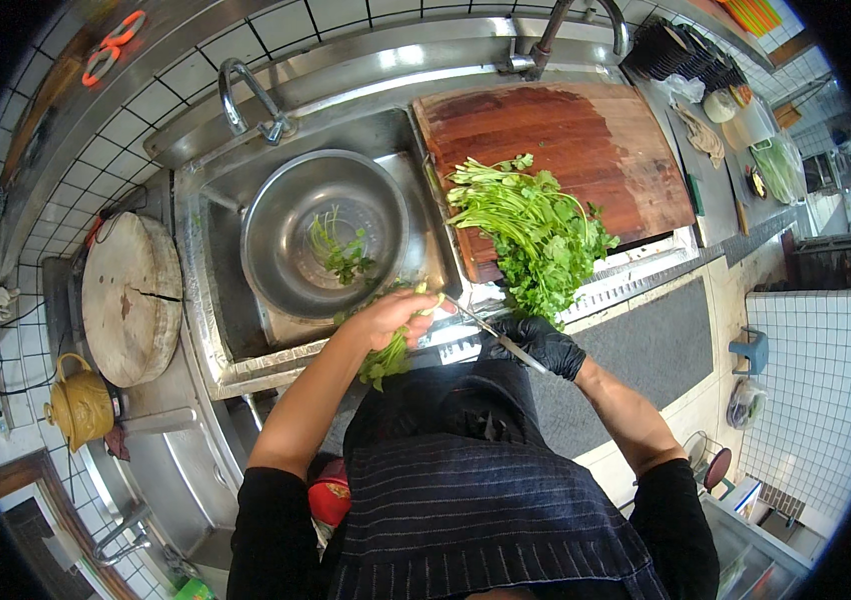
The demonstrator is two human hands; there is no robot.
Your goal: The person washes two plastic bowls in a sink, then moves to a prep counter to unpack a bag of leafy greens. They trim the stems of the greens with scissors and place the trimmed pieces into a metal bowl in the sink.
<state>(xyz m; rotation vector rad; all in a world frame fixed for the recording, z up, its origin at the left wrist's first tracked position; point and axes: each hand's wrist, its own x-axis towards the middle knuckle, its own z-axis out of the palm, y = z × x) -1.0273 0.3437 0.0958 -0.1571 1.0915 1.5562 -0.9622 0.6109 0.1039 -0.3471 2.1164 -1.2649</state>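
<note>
My bare left hand [398, 317] grips a small bunch of leafy green herbs [386, 363], its leaves hanging below the fingers and its stem ends showing above them. In a black glove, my right hand [545, 345] is closed on a knife [513, 348], whose tip reaches the stems by my left thumb. Past the right hand, a large pile of cilantro-like herbs [538, 232] lies over the front edge of a wooden cutting board [545, 124]. A steel basin [268, 247] in the sink holds a few loose sprigs [343, 255].
The sink [227, 315] has a faucet [249, 97] behind it. A round, cracked chopping block [133, 300] leans at the left, near a yellow lidded pot [80, 405]. Stacked black dishes [684, 52] and a bag of greens [776, 169] are at the back right. A blue stool [749, 350] stands on the floor.
</note>
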